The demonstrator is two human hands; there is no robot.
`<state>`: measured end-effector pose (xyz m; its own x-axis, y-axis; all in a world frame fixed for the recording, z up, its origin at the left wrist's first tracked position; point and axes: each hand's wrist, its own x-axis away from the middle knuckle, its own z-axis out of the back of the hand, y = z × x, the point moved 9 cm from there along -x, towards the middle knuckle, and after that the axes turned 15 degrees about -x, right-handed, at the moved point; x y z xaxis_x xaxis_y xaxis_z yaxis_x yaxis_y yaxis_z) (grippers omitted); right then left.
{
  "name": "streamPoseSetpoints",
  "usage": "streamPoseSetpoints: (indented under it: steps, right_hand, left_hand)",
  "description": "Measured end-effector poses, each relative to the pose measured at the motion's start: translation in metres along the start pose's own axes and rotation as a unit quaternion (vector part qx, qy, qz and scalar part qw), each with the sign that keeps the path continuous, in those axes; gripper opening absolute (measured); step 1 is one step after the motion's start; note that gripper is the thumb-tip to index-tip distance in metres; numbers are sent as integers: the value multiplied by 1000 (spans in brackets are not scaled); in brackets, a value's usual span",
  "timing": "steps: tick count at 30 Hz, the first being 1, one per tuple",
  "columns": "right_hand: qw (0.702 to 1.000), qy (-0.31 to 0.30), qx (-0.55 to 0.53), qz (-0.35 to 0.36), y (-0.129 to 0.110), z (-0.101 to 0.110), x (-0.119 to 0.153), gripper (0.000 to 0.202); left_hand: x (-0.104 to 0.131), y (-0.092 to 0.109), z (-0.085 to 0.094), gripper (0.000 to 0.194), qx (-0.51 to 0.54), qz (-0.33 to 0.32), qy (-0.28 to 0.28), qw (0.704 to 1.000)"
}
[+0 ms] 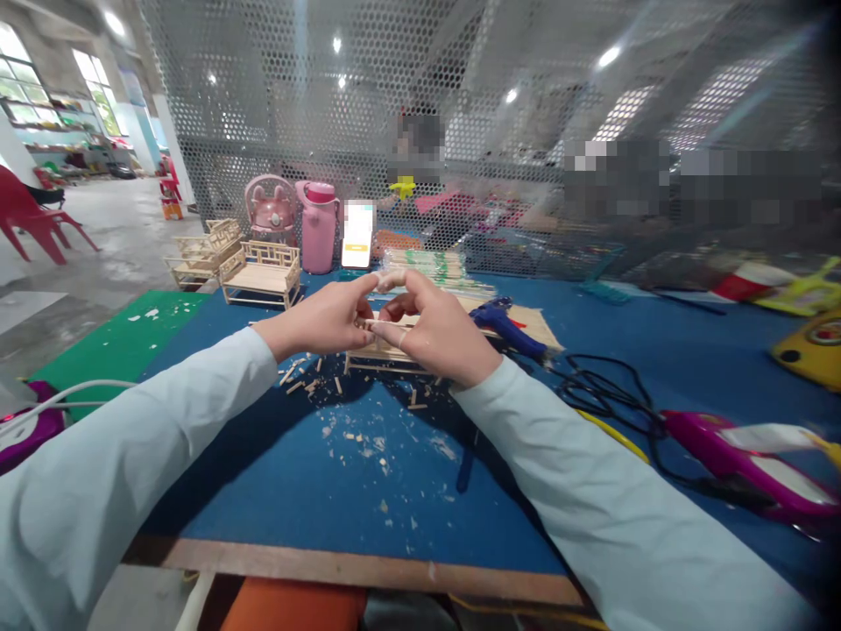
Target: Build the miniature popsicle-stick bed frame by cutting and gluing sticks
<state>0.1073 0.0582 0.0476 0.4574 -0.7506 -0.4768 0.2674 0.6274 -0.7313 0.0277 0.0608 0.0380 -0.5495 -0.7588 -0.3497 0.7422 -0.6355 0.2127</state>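
My left hand (325, 320) and my right hand (447, 333) meet above the middle of the table, fingers curled and fingertips close together. Both are closed in a pinch; what lies between the fingertips is small and mostly hidden. Just below and behind my hands stands a miniature wooden bench (387, 361) of thin sticks, partly covered by them. Right of my right hand lies a blue glue gun (505, 329). Short stick offcuts (306, 377) are scattered below my left hand.
Finished-looking miniature benches (259, 273) stand at the back left, beside a pink bottle (319, 228) and a lit phone (356, 235). Bundled sticks (427, 267) lie behind my hands. Black cable (611, 386) and a purple-and-white power strip (755, 464) occupy the right. A perforated metal screen (276, 105) rises behind.
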Motion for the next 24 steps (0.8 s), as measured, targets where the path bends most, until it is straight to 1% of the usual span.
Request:
streamPoseSetpoints:
  steps: [3, 6, 7, 9, 11, 12, 13, 15, 18, 21, 24]
  right_hand:
    - [999, -38, -26, -21, 5, -5, -4, 35]
    - [998, -59, -16, -18, 4, -8, -6, 32]
    - [998, -58, -4, -14, 4, -8, -6, 31]
    - [999, -50, 16, -3, 2, -7, -6, 29]
    - [999, -45, 19, 4, 1, -7, -4, 29]
    - [999, -45, 14, 7, 1, -7, -4, 29]
    - [999, -45, 6, 9, 2, -8, -3, 30]
    - [999, -44, -15, 6, 3, -8, -3, 31]
    - [998, -43, -42, -15, 7, -8, -3, 31]
    - [997, -50, -51, -26, 8, -9, -3, 30]
    - [999, -49, -12, 8, 2, -9, -3, 27]
  left_hand:
    - [1, -1, 0, 60, -3, -5, 8, 1000]
    - [9, 0, -1, 71, 11, -11, 15, 1000]
    - [14, 1, 0, 76, 17, -9, 29, 999]
    - [26, -1, 4, 80, 31, 16, 79, 996]
    - [40, -6, 5, 76, 59, 67, 141, 986]
    - [46, -10, 3, 72, 80, 97, 163, 979]
    - [52, -13, -2, 69, 103, 125, 176, 971]
    - [58, -18, -15, 62, 148, 163, 183, 958]
    - [60, -18, -27, 57, 187, 177, 192, 947]
    - [64, -16, -25, 50, 182, 185, 224, 939]
    - [67, -12, -21, 34, 187, 195, 239, 933]
